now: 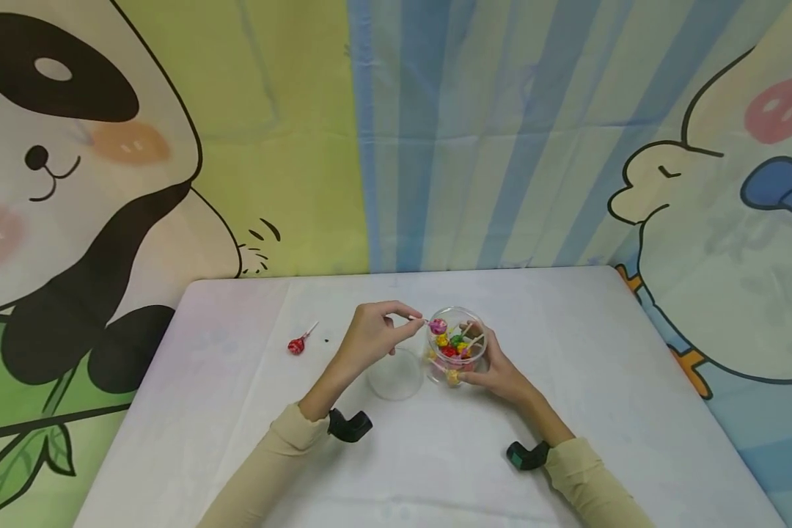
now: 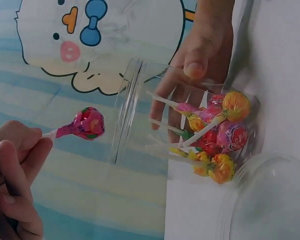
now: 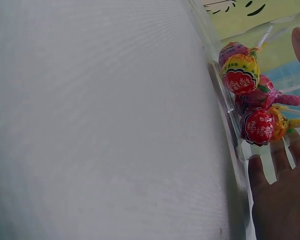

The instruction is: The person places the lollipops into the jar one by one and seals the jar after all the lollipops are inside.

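Observation:
Between thumb and fingers, my left hand (image 1: 375,331) pinches a pink-wrapped lollipop (image 2: 89,123) by its stick. The candy end is at the open mouth of a clear jar (image 1: 457,312), just outside it in the left wrist view. Inside the jar lie several lollipops (image 2: 210,135) in yellow, red, pink and green wrappers, sticks pointing toward the mouth. My right hand (image 1: 501,370) grips the jar around its right side, with fingers behind the clear wall. In the right wrist view wrapped lollipops (image 3: 259,126) show through the jar beside the fingers.
A clear round lid (image 1: 394,375) lies on the white table (image 1: 237,455) just left of the jar. Farther left rests a red lollipop (image 1: 296,346) with a tiny dark speck (image 1: 326,340) near it. A printed cloth backdrop (image 1: 303,147) stands behind the table.

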Tool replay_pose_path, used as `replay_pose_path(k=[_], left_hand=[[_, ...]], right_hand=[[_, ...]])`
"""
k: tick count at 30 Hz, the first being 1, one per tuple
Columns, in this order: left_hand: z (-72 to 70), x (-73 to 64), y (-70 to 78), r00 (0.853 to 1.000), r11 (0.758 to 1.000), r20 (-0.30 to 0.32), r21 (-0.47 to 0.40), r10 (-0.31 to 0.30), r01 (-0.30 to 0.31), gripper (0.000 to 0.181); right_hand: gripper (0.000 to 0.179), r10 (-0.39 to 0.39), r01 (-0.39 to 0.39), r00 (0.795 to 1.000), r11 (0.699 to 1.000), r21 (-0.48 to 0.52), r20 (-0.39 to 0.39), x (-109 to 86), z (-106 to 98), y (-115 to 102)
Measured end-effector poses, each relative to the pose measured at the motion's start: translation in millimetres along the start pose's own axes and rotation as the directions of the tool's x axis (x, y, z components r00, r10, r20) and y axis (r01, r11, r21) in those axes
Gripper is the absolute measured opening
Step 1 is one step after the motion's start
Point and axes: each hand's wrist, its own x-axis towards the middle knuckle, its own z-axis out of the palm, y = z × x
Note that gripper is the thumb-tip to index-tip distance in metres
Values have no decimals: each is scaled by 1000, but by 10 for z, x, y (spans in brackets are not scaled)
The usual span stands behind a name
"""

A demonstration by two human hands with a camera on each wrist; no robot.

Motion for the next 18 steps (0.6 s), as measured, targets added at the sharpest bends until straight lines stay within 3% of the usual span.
replay_pose_path(k=[6,12,15,18], left_hand=[[140,130,69,991,975,101,191,93,-111,14],[276,216,123,984,959,164,264,62,-104,14],[376,301,164,971,926,236,356,39,-124,14],[470,374,196,956,877,294,459,4,-144,12]], right_hand=[[94,-6,6,1000,1000,6,4,4,24,1],[95,-9,8,1000,1000,3,10,1,16,-1],[95,-17,16,1000,1000,22,6,-3,2,-7],[95,-16,15,1000,999,41,14,1,-3,-3]])
